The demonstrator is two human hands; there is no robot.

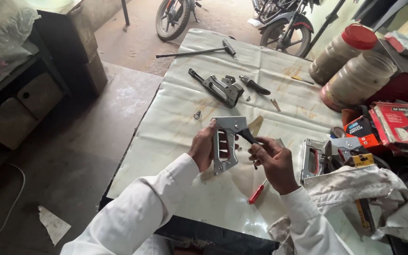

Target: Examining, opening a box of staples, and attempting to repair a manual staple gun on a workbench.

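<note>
Head view, centre of the frame: my left hand grips the staple gun body by its looped handle, and my right hand pinches the black lever at its upper right, above the white sheet. I judge it stiff, fairly heavy and smooth, best held through the handle loop. It is bare grey metal with open slots.
</note>
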